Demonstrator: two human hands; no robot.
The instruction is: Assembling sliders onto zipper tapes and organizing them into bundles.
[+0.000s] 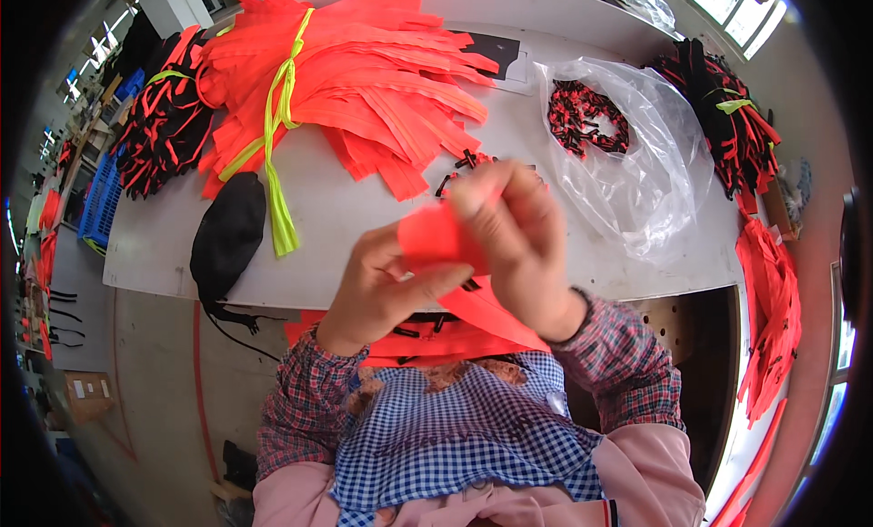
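The left hand (382, 281) grips a red-orange strip (435, 238) over the near edge of the bench (346, 227); the right hand (514, 245) appears to pinch its top, though blur obscures contact. Uneven pull could twist the strip; shifting knees could spill the lap strips (473, 342).

Both hands (386, 289) hold an orange-red strip (438, 240).

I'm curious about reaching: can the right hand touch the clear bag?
Probably yes: nothing seems to lie between the right hand and the bag, though that hand has the orange strip.
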